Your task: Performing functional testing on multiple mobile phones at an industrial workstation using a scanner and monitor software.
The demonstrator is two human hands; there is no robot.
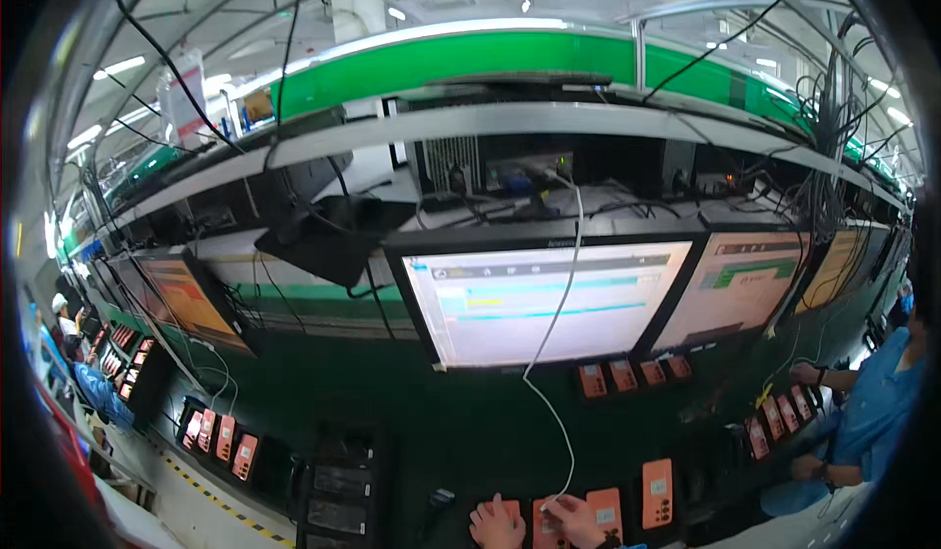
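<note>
Low in the head view, my right hand (pixel 576 522) pinches the end of a white cable (pixel 561 424) at the upper edge of an orange phone (pixel 541 531). Whether the plug sits in the phone is too small to tell. My left hand (pixel 497 526) rests with fingers spread over another orange phone (pixel 512 508), partly covering it. To the right of my right hand lies an orange phone (pixel 605 512) with a white label, and beyond it one more orange phone (pixel 658 493).
A lit monitor (pixel 549 304) stands ahead, with the cable hanging across it. Several orange phones (pixel 624 375) lie below it. A black tray (pixel 338 480) with dark slots is at left, near a rack of phones (pixel 223 438). At right a co-worker in blue (pixel 877 402) handles other phones.
</note>
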